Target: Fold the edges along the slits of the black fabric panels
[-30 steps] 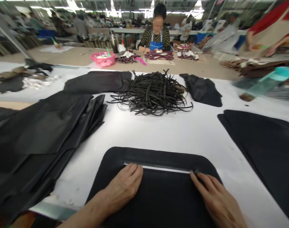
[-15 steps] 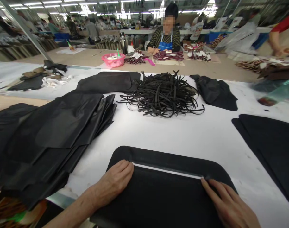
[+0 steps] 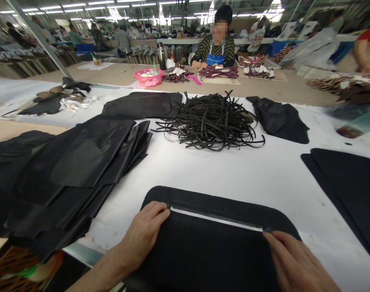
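A black panel with rounded far corners lies in front of me at the near edge of the table. Across it runs a long narrow white line; whether this is a slot or a strip I cannot tell. My left hand pinches the panel at the line's left end, fingers bent together. At the right end, my right hand has its thumb and fingers closed on the panel. Both hands' fingertips are partly hidden against the black material.
Stacked black sheets lie to the left. A tangled heap of black strips sits beyond the panel, and more black pieces are at right. Across the table a person in a blue apron works behind a pink basket.
My right hand's fingers have drawn closer together at the line's right end. The left fingers have shifted slightly at the left end. The white line looks a little wider.
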`<action>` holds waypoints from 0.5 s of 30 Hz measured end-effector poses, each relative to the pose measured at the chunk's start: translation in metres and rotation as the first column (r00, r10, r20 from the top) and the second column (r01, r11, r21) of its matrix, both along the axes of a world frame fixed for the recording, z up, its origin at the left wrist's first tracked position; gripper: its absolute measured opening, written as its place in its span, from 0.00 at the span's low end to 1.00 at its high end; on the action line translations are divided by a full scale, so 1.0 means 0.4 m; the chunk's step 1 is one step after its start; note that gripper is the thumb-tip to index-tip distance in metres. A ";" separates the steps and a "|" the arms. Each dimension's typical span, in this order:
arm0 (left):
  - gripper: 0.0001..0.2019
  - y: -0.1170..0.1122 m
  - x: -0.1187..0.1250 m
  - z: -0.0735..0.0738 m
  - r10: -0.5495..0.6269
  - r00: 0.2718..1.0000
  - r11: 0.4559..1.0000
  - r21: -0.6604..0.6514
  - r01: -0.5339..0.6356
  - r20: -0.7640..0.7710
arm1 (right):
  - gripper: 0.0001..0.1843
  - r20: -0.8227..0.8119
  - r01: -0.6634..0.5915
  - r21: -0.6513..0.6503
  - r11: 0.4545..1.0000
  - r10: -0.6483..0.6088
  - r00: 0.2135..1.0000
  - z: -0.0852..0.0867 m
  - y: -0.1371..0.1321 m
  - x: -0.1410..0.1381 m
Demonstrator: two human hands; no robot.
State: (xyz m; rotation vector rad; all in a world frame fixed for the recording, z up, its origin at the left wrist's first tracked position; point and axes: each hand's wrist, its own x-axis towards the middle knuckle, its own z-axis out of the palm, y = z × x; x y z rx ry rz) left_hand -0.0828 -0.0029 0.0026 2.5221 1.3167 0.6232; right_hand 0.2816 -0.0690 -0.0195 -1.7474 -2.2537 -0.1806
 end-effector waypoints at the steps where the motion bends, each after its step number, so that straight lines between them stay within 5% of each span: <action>1: 0.18 -0.006 0.003 -0.002 -0.048 0.997 0.999 0.020 0.049 -0.067 | 0.18 0.014 -0.040 0.003 0.999 0.040 0.999 0.006 0.008 -0.039; 5: 0.24 -0.014 0.010 -0.009 -0.085 0.953 0.991 0.077 0.112 -0.291 | 0.23 0.028 -0.208 0.042 0.977 0.207 0.978 0.016 0.048 -0.202; 8: 0.24 -0.006 0.010 -0.013 -0.073 0.935 0.988 0.106 0.116 -0.348 | 0.25 0.026 -0.174 0.008 0.985 0.173 0.985 0.005 0.068 -0.276; 15: 0.21 0.003 -0.006 -0.037 0.014 0.987 0.997 0.078 -0.001 -0.163 | 0.24 0.021 -0.201 0.033 0.979 0.200 0.980 -0.004 0.064 -0.262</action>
